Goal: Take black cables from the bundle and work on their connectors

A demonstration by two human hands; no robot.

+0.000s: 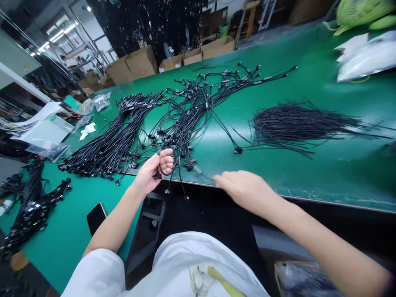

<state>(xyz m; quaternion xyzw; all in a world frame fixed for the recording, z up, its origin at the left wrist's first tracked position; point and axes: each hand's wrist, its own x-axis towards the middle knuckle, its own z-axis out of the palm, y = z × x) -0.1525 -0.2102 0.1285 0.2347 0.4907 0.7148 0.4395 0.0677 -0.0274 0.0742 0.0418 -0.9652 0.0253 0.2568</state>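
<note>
L hand [151, 171]: fingers clamped on blk cable [157, 176], nr desk [216, 159] edge
R hand [244, 189]: fingers pinched on blurred grey-sleeved strand [198, 170]
Cable step: prob. handling singly
Next move: prob. needs steady L hold

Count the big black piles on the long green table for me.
3: a bundle of cables at the left, a looser tangle of cables in the middle, and a heap of thin strips at the right. None looks hidden.

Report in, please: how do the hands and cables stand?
Left hand holding a black cable. Right hand at the edge of the green table, grip too blurred to tell. Loose cables crowd close by the left hand.
</note>
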